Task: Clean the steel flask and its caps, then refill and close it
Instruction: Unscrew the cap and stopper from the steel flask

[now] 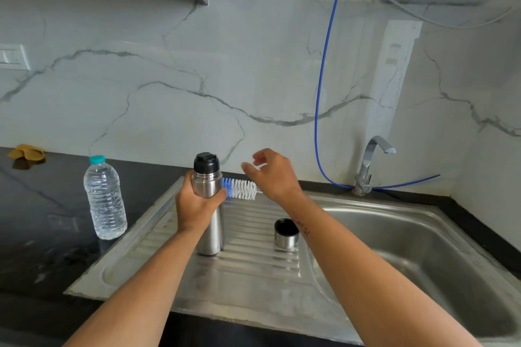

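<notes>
The steel flask (209, 222) stands upright on the ribbed drainboard (253, 267) of the sink, with its black inner stopper (206, 162) on top. My left hand (194, 203) grips the flask around its upper body. My right hand (272, 173) hovers to the right of the stopper with loosely curled fingers, holding nothing and not touching it. The steel outer cap (286, 232) stands mouth up on the drainboard, right of the flask. A blue and white bottle brush (241, 188) lies behind the flask at the drainboard's far edge.
A plastic water bottle (105, 198) with a teal cap stands on the black counter to the left. The sink basin (423, 251) is at right, with a steel tap (369, 165) behind it. A blue hose (324, 73) hangs down the marble wall. A yellow cloth (26, 152) lies at far left.
</notes>
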Action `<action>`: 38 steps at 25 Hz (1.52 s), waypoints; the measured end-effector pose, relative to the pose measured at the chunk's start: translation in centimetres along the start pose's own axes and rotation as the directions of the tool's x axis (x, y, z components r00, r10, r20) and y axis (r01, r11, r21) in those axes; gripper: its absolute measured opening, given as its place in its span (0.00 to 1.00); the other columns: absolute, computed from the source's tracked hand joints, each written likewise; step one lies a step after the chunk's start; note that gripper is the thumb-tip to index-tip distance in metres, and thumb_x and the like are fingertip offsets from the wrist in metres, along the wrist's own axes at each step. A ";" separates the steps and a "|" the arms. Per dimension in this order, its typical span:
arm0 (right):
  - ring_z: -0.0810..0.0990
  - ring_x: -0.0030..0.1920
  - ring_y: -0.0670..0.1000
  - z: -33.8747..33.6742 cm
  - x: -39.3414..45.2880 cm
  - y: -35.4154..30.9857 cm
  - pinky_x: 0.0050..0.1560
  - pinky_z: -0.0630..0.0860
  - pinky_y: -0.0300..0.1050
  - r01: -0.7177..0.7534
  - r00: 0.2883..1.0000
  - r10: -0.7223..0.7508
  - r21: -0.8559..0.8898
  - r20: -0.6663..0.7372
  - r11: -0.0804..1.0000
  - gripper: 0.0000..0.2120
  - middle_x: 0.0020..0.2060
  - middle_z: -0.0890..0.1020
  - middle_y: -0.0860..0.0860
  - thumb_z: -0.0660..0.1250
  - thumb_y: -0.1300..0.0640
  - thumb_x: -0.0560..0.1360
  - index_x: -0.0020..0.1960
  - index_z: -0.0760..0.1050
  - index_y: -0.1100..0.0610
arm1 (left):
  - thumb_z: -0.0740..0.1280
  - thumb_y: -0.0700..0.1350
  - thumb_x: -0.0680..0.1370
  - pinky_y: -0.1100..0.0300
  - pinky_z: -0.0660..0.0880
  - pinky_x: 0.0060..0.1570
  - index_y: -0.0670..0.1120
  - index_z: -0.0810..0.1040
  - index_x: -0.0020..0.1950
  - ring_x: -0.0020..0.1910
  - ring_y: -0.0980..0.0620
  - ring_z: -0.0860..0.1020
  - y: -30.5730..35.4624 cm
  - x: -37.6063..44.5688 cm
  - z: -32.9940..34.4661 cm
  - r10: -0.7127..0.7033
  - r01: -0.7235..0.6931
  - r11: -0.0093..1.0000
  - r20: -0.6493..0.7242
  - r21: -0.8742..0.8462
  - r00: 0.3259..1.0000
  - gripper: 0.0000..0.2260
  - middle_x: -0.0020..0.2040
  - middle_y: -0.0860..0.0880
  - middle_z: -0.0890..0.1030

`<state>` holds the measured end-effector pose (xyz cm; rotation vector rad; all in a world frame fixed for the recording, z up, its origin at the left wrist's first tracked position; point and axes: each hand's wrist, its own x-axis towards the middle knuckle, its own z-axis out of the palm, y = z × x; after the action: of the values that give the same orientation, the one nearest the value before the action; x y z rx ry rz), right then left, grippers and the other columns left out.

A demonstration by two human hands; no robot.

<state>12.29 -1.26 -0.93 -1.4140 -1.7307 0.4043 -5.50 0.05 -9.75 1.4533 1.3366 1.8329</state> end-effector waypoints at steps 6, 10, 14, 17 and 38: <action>0.80 0.57 0.54 2.3 3.8 -7.8 0.58 0.78 0.51 0.238 0.952 -0.172 -0.261 0.253 0.936 0.32 0.58 0.82 0.54 0.65 0.33 0.77 0.66 0.76 0.60 | 0.80 0.40 0.68 0.59 0.75 0.39 0.52 0.77 0.54 0.40 0.55 0.82 -0.7 1.1 -0.9 -0.025 0.028 0.999 -0.063 0.037 0.998 0.20 0.42 0.53 0.83; 0.78 0.40 0.50 4.5 5.3 -10.8 0.39 0.72 0.45 0.380 0.896 -0.120 -0.598 0.427 0.706 0.29 0.40 0.79 0.50 0.59 0.30 0.78 0.51 0.77 0.57 | 0.80 0.39 0.68 0.62 0.74 0.38 0.52 0.77 0.54 0.40 0.61 0.81 -0.9 1.0 -0.8 -0.026 0.028 0.999 -0.071 0.037 0.997 0.20 0.43 0.54 0.84; 0.76 0.36 0.47 6.8 5.8 -12.0 0.34 0.67 0.41 0.428 0.899 -0.069 -0.831 0.433 0.355 0.34 0.37 0.78 0.48 0.50 0.25 0.77 0.45 0.77 0.54 | 0.81 0.41 0.69 0.67 0.72 0.39 0.56 0.77 0.56 0.42 0.69 0.79 -1.0 1.2 -0.6 -0.033 0.037 0.998 -0.088 0.042 0.996 0.22 0.44 0.57 0.83; 0.75 0.34 0.46 8.0 6.2 -12.3 0.32 0.66 0.40 0.421 0.904 -0.069 -0.855 0.421 0.303 0.36 0.35 0.77 0.47 0.48 0.23 0.76 0.40 0.75 0.54 | 0.81 0.41 0.68 0.64 0.74 0.40 0.56 0.77 0.53 0.42 0.64 0.81 -1.3 1.4 -0.6 -0.030 0.034 0.999 -0.088 0.039 0.996 0.21 0.44 0.58 0.83; 0.78 0.37 0.53 7.0 6.8 -9.0 0.38 0.74 0.45 0.655 0.754 -0.416 -0.636 0.509 0.409 0.28 0.30 0.73 0.49 0.48 0.37 0.83 0.42 0.76 0.55 | 0.76 0.56 0.58 0.58 0.77 0.35 0.50 0.79 0.46 0.37 0.52 0.81 -1.8 1.7 -1.1 -0.053 0.054 0.996 0.013 -0.071 0.999 0.21 0.39 0.50 0.83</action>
<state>1.09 3.94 3.98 -1.2299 -2.6724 -0.6886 -7.46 1.74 -10.45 1.3764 1.2794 1.8173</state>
